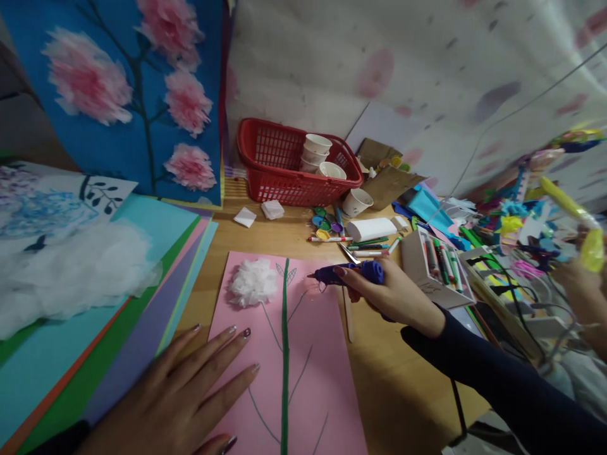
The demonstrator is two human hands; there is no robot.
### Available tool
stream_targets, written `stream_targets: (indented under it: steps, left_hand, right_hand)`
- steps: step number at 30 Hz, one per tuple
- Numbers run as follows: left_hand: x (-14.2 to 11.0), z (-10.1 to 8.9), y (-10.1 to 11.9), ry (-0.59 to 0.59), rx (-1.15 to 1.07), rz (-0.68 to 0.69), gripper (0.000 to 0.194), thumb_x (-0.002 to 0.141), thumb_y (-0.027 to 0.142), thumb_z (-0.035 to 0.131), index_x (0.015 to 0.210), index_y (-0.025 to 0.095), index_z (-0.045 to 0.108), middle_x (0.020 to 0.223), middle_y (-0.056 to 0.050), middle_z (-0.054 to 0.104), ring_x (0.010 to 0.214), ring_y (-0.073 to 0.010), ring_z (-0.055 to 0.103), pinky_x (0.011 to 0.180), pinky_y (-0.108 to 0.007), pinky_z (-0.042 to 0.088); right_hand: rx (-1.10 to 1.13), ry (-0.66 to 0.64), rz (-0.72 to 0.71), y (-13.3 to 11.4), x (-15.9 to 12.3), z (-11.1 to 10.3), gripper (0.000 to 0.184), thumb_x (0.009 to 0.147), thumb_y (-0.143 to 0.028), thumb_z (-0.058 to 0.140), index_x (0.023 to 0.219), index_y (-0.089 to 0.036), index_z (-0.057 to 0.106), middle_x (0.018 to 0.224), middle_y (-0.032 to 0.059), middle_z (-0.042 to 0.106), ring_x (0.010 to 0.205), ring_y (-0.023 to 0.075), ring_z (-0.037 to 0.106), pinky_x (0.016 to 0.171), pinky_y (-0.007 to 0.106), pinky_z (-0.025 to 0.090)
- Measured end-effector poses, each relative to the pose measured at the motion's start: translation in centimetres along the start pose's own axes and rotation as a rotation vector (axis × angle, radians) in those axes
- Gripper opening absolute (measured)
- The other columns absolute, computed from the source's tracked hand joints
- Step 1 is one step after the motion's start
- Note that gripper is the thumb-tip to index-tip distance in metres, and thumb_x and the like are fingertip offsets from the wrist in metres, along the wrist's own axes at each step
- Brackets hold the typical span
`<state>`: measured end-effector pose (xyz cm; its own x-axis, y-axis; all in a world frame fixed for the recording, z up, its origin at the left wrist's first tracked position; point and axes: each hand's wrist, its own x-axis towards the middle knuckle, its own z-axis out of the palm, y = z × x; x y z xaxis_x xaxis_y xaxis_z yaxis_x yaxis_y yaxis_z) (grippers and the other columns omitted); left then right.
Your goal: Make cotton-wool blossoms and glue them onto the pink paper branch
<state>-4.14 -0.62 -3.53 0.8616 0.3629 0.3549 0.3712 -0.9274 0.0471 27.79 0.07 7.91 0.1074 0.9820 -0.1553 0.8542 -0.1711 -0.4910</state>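
My right hand (396,291) grips a blue glue gun (348,273), its nozzle pointing left over the upper right of a pink sheet (317,328). Whether the tip touches the paper I cannot tell. Fingers spread, my left hand (190,385) lies across the sheet's lower left edge. A thick green stem (285,354) runs up the sheet, with thin drawn branches and two outlined leaves (286,273) near its top. One ruffled white tissue flower (253,282) sits at the sheet's upper left. A wooden stick (349,316) lies beside the right edge.
Behind stands a red basket (294,189) with white paper cups. Markers, paint pots (324,221) and a white pen box (431,272) are at the right. Coloured sheets with white tissue (95,272) lie left, below a blue flower picture (137,114). Another person's hand (578,284) shows far right.
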Motion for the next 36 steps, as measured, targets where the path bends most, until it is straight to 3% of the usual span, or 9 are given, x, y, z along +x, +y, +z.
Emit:
stream_targets:
  steps: [31, 36]
  left_hand:
    - [0.1, -0.24, -0.09, -0.028, 0.014, 0.007, 0.056, 0.086, 0.052, 0.048, 0.138, 0.035, 0.036, 0.148, 0.001, 0.035, 0.133, -0.0231, 0.033, 0.114, -0.042, 0.008]
    - [0.22, -0.29, -0.06, -0.025, 0.006, 0.004, 0.057, 0.085, 0.049, 0.05, 0.138, 0.034, 0.036, 0.148, -0.001, 0.034, 0.133, -0.024, 0.03, 0.114, -0.043, 0.007]
  right_hand:
    - [0.023, -0.043, 0.031, -0.48, 0.01, 0.05, 0.05, 0.086, -0.055, 0.047, 0.054, -0.017, 0.052, 0.05, 0.0015, 0.057, 0.041, 0.0083, 0.046, 0.041, 0.022, 0.035]
    - [-0.026, -0.008, 0.007, -0.44, -0.22, 0.28, 0.044, 0.085, -0.055, 0.048, 0.063, -0.017, 0.055, 0.055, 0.0018, 0.059, 0.043, 0.0089, 0.047, 0.04, 0.022, 0.034]
